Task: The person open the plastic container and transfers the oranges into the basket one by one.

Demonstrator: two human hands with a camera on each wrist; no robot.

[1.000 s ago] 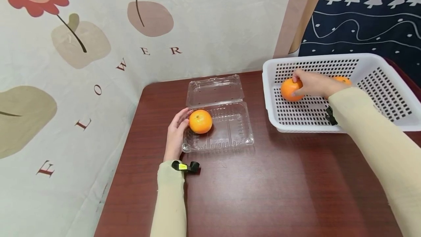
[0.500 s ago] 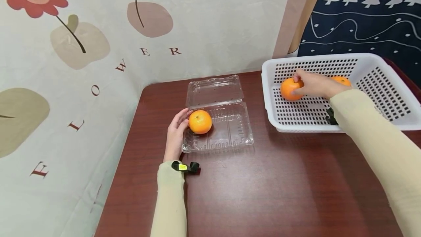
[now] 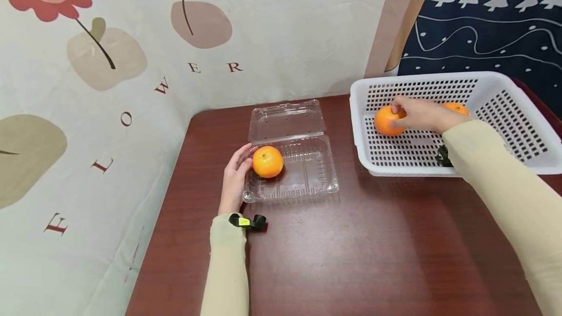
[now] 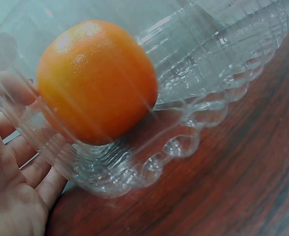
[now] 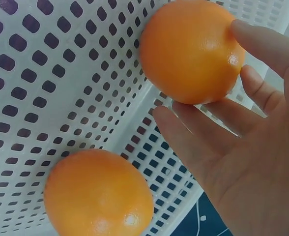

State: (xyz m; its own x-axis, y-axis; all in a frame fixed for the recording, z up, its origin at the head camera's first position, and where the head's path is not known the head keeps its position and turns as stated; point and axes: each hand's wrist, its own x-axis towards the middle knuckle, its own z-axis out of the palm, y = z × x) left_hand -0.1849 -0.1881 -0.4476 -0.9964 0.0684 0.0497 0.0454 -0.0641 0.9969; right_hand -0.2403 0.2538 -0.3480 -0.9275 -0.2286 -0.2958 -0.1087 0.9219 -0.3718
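In the head view, my right hand grips an orange inside the white basket, thumb and fingers spread around its side. The right wrist view shows that held orange by the basket wall, with a second orange lower in the frame. My left hand rests against the left wall of a clear plastic clamshell box, its fingers relaxed along the outside. Another orange sits in the left part of that box, close to my fingertips. Its lid lies folded back behind it.
The white perforated basket stands at the table's right back, partly covered by my right forearm. The reddish-brown table runs up to a printed cloth behind and at left. A dark tree-patterned cloth hangs behind the basket.
Almost nothing differs. The right hand keeps its hold on the orange in the basket with only slight shifts, and the left hand stays at the box.
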